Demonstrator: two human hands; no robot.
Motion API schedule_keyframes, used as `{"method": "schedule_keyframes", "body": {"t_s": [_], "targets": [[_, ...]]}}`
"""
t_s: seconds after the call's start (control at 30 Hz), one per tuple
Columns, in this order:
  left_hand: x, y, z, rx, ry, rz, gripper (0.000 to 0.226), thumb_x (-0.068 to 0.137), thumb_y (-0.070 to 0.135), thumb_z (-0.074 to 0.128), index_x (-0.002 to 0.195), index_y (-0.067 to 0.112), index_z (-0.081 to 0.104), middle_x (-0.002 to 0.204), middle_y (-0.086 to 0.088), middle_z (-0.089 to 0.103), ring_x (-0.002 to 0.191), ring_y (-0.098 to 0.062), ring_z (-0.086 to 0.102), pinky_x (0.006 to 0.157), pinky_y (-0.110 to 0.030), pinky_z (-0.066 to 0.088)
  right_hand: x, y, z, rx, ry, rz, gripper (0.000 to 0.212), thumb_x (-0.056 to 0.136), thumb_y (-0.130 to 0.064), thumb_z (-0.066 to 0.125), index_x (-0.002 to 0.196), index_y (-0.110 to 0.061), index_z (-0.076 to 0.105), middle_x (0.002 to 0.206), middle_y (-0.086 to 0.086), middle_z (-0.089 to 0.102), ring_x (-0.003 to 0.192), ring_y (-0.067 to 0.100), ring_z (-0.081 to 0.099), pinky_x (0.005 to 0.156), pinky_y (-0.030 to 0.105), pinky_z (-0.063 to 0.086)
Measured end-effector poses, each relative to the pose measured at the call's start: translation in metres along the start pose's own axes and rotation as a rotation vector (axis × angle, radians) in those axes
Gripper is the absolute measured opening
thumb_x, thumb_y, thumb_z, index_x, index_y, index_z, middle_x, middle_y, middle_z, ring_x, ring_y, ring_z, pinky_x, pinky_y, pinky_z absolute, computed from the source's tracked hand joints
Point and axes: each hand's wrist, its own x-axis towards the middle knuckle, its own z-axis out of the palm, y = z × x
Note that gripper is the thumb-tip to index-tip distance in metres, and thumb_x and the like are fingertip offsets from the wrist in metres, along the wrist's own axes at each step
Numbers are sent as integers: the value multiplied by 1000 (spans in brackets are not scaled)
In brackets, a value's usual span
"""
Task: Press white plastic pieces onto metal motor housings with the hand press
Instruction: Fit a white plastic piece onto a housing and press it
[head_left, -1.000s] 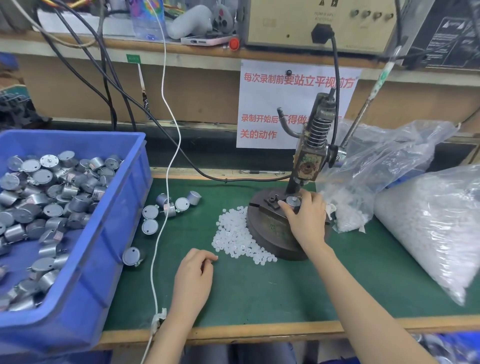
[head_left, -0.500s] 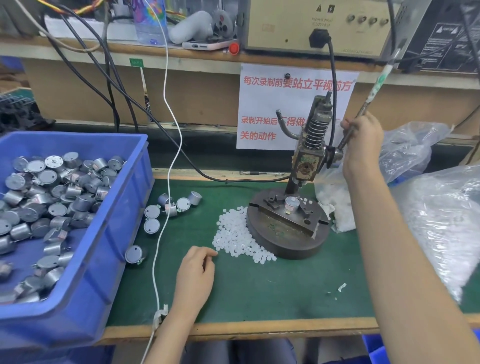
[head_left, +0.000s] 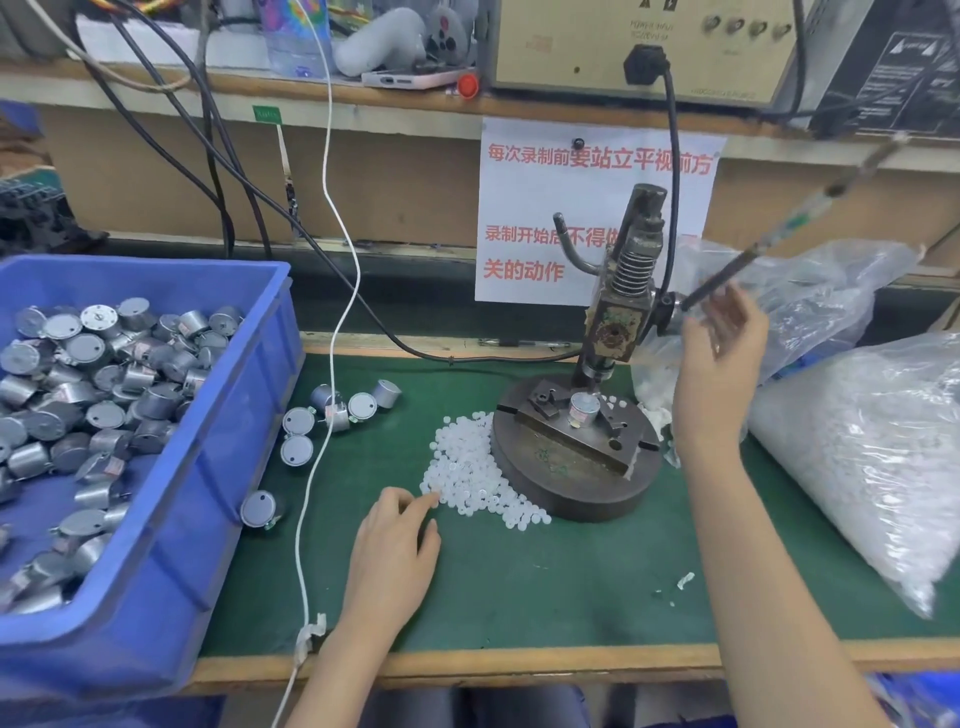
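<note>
Motor housing (head_left: 583, 408) stands upright on the base of the hand press (head_left: 621, 312) toward the back edge of the surface (head_left: 519, 587), with the right hand (head_left: 719, 343) open and spread just beside the blurred lever (head_left: 769, 241) and the left hand (head_left: 392, 545) relaxed, touching the white plastic pieces (head_left: 467, 473) heaped mid-surface.

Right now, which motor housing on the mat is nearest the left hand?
The lone housing beside the blue bin; the others cluster farther back.

Left hand (head_left: 396, 540) rests low at 6 o'clock, fingers relaxed — right hand (head_left: 723, 340) raised at 2 o'clock, fingers loosely spread.
</note>
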Motion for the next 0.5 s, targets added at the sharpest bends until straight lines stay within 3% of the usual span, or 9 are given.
{"method": "schedule_keyframes", "body": {"t_s": [0.07,0.13,0.23,0.33,0.5], "targets": [[1,-1,1,-17,13,-1,29,87,15,58,116,16,64,95,4,44,78,-16,48,78,-28,40,-10,26,-1,-211,-27,157,39,90,-10,47,129,-8,47,130,7,52,119,16,49,101,24,37],[1,-2,1,-51,23,-14,25,87,16,59,111,17,66,93,8,44,76,-12,46,74,-24,37,-19,51,1,-480,-239,277,37,90,-15,49,125,-5,54,126,11,56,116,23,51,96,30,37],[0,-3,0,-105,29,-50,16,86,16,62,100,19,69,91,11,45,73,-10,48,67,-20,32,-33,75,10,-675,-502,178,34,88,-26,56,114,-4,57,113,16,54,112,26,47,93,34,34],[0,-3,-1,-148,30,-67,10,86,14,63,93,17,69,89,11,46,70,-7,48,61,-12,30,-35,80,17,-852,-509,76,53,88,-35,61,131,-8,49,131,17,47,124,32,38,104,39,29],[-1,-4,-1,-196,28,-68,5,83,9,66,84,12,70,82,14,45,71,-8,48,64,-3,35,-35,72,11,-838,-494,44,40,83,-30,68,119,-14,61,122,16,47,117,31,37,99,35,28]]}}
